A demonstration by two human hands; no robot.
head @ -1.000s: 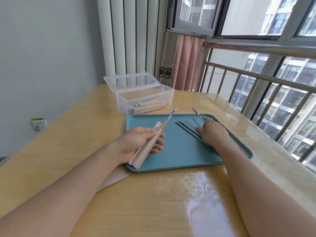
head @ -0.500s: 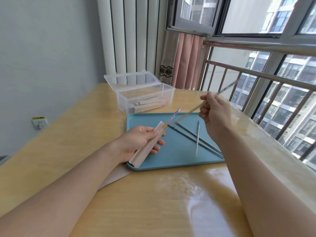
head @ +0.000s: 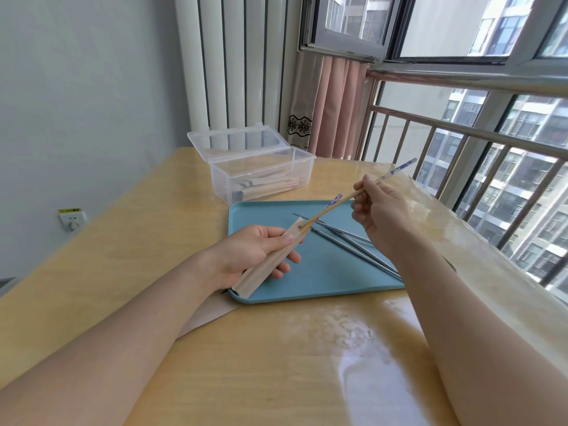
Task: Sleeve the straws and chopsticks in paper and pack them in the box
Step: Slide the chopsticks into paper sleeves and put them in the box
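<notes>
My left hand grips a tan paper sleeve over the near left corner of the teal tray. One chopstick with a blue-patterned top stands in the sleeve's mouth. My right hand pinches a second chopstick, its tip at the sleeve's opening and its patterned end pointing up to the right. Several grey metal straws lie on the tray. The clear plastic box stands open behind the tray with sleeved items inside.
A flat sheet of paper sticks out from under my left forearm by the tray's corner. The wooden table runs to a railing and window on the right. A radiator and curtain stand behind the box.
My right hand lifted a chopstick off the tray, swung it round and brought its tip to the sleeve's mouth. My left hand kept hold of the sleeve.
</notes>
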